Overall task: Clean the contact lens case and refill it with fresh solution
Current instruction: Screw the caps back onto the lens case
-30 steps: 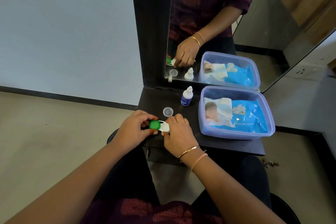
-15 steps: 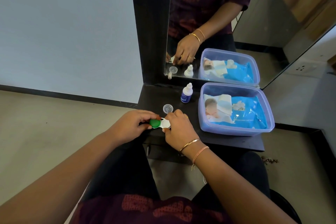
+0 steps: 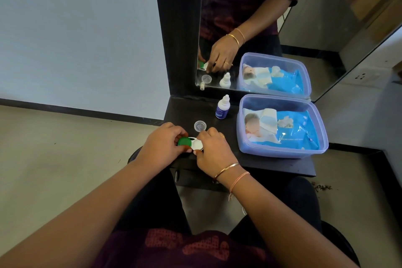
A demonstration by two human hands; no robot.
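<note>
A person seated at a dark shelf (image 3: 185, 111) held a white contact lens case (image 3: 197, 145) between both hands at the shelf's near left edge. The left hand (image 3: 162, 143) had its thumb and fingers curled round the green cap (image 3: 184, 141) on the case's left well, pinching it from the near and far sides. The right hand (image 3: 214, 150) gripped the case's white right end, fingers curled over the far side and thumb at the near edge.

The case lay across the gap between the two hands, with only its middle and the top of the green cap showing. Whether it rested on the shelf or was raised just off it could not be told.

A clear round cap (image 3: 200, 126) lay on the shelf just beyond the case, apart from both hands. Farther back, near the mirror (image 3: 315, 39), a small white solution bottle (image 3: 222, 107) with a blue label stood upright. To the right, a translucent plastic tub (image 3: 282, 155) held a blue pack of wet wipes (image 3: 293, 130). Bangles (image 3: 227, 168) circled the right wrist. The mirror reflected the right hand, case, bottle and tub.
</note>
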